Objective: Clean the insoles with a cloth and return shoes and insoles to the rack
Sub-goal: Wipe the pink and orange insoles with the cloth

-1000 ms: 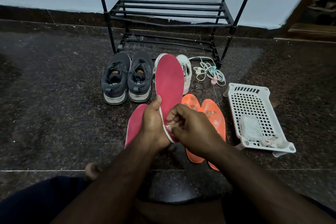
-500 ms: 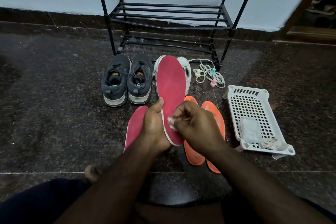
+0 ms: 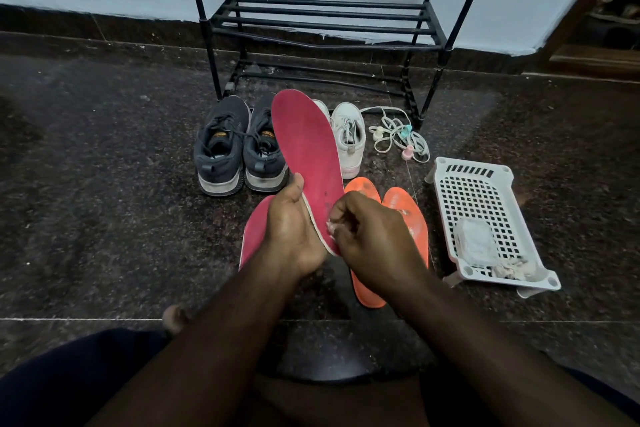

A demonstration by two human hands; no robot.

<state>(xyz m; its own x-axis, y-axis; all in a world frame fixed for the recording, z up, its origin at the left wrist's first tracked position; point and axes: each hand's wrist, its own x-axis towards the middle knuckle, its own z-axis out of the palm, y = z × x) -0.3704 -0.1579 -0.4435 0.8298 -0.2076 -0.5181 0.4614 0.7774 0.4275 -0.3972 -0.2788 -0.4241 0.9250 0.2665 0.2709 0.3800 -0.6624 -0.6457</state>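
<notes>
My left hand point(image 3: 294, 229) grips the heel end of a red insole point(image 3: 306, 149), held upright and tilted left. My right hand point(image 3: 375, 239) pinches a small white cloth point(image 3: 332, 226) against the insole's lower face. A second red insole point(image 3: 254, 229) lies on the floor under my left hand. Two orange insoles point(image 3: 408, 215) lie side by side under my right hand. A dark grey pair of shoes point(image 3: 239, 146) and a white pair of shoes point(image 3: 349, 135) stand before the black rack point(image 3: 325, 21), whose shelves hold nothing.
A white perforated basket point(image 3: 481, 215) stands on the floor at the right, holding a clear packet and a crumpled rag. A tangle of white laces point(image 3: 398, 139) lies by the rack's right leg. The floor is dark speckled stone.
The red insole has tilted further left and risen a little. My right hand with the cloth has slid slightly along its lower part.
</notes>
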